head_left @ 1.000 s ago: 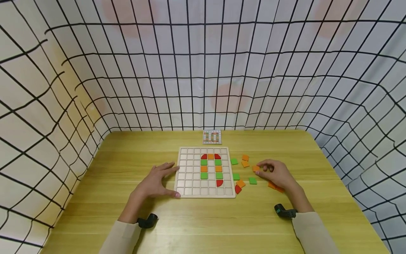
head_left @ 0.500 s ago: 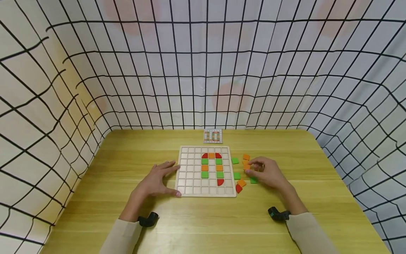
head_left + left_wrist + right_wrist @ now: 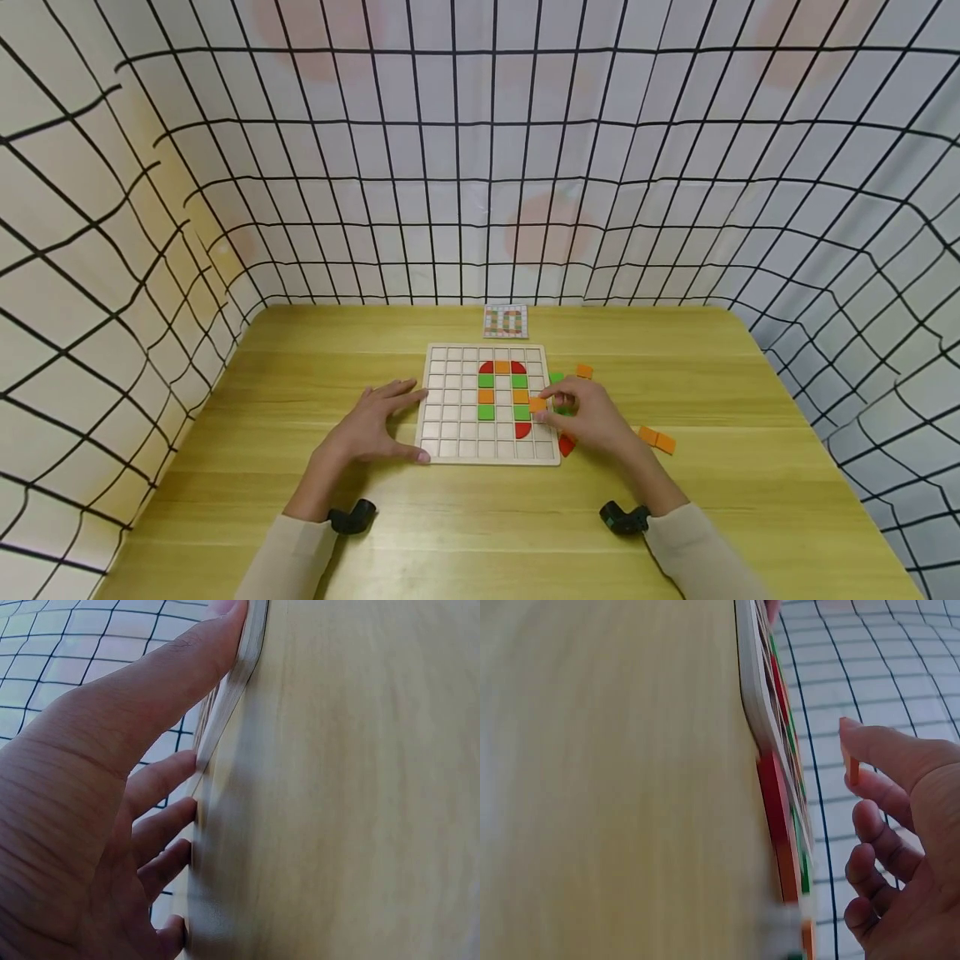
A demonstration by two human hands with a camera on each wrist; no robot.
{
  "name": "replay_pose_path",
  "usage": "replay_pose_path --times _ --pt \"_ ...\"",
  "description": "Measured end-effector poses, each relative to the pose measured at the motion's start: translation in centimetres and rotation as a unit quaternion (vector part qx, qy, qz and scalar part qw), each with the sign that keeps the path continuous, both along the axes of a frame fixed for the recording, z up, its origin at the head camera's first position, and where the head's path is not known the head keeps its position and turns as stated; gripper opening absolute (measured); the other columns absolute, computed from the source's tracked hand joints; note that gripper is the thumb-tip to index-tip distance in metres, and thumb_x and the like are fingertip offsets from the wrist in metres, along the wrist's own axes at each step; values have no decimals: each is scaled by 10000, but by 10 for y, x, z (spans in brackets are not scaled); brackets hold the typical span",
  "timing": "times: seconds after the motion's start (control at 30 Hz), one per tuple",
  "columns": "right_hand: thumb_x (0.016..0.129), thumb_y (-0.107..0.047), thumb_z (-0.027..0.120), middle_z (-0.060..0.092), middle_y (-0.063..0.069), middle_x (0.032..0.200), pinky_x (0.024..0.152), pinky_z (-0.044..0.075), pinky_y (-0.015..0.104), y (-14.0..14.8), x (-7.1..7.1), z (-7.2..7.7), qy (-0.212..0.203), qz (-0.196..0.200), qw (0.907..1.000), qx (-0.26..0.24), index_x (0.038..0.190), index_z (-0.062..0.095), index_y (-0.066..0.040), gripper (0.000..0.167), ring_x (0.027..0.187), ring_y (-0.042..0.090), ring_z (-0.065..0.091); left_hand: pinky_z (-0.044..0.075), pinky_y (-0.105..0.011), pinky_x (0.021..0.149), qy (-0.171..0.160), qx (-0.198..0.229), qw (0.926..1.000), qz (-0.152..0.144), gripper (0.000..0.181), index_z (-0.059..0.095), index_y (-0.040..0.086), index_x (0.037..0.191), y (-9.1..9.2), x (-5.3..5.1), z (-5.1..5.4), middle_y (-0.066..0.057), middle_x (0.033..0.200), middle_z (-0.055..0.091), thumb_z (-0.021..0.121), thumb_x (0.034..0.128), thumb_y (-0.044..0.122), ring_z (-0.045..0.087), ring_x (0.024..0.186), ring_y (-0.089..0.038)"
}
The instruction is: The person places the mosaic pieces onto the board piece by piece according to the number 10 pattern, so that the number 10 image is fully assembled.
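Observation:
My right hand pinches an orange square tile between thumb and index finger, over the right part of the pale grid board. In the right wrist view the same tile is held clear above the board. My left hand lies at the board's left edge, thumb near its lower left corner, fingers spread. The left wrist view shows the thumb and index finger touching the board's side. Red rounded pieces, green squares and orange squares sit in the board's cells, forming an arch with a longer right side.
A small patterned card lies behind the board. Right of the board are loose green, orange and red pieces, partly hidden by my right hand. Two orange tiles lie farther right. A netted white wall rises behind the table.
My right hand has carried the orange tile leftward from the loose pieces to over the board's right side. The left hand has stayed at the board's edge.

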State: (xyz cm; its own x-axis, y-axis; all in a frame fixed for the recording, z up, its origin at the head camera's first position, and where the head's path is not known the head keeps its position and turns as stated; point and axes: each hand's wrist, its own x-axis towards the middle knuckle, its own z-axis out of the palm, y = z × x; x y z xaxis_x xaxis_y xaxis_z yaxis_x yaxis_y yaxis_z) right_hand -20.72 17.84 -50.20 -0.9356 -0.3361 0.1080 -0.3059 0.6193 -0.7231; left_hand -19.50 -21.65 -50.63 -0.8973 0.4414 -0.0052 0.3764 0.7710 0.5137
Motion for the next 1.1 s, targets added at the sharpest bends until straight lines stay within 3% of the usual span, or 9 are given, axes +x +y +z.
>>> replay_pose_path --times 0.23,0.53,0.97,1.1 --pt "874 -302 833 611 -18 891 727 439 272 -18 2 -6 -91 223 9997 -48 1066 773 -180 236 847 188 531 120 -699 1251 -19 -18 10000 -19 1083 508 212 1537 0 0 0 -108 1654 384 895 635 668 304 1548 -388" --pt "842 -395 853 618 -95 880 745 432 287 -37 7 -13 -129 469 9978 457 1028 780 -259 242 846 128 523 132 -708 1245 -7 -60 10000 -54 1092 502 211 1542 0 -1 -1 -107 1653 387 891 635 677 299 1550 -389" --pt "819 -385 858 618 -85 827 688 428 249 -43 8 -16 300 618 9964 496 1001 802 -226 249 766 107 517 115 -712 1244 -3 -15 10000 -38 1095 495 223 1547 -1 -1 0 -99 1656 383 893 633 675 300 1552 -376" --pt "819 -384 862 630 -85 835 684 431 244 -44 8 -15 263 629 9966 453 1014 813 -230 254 762 112 519 125 -716 1241 20 -31 10000 -32 1095 499 221 1545 -1 -1 -1 -99 1652 389 895 631 674 308 1549 -372"
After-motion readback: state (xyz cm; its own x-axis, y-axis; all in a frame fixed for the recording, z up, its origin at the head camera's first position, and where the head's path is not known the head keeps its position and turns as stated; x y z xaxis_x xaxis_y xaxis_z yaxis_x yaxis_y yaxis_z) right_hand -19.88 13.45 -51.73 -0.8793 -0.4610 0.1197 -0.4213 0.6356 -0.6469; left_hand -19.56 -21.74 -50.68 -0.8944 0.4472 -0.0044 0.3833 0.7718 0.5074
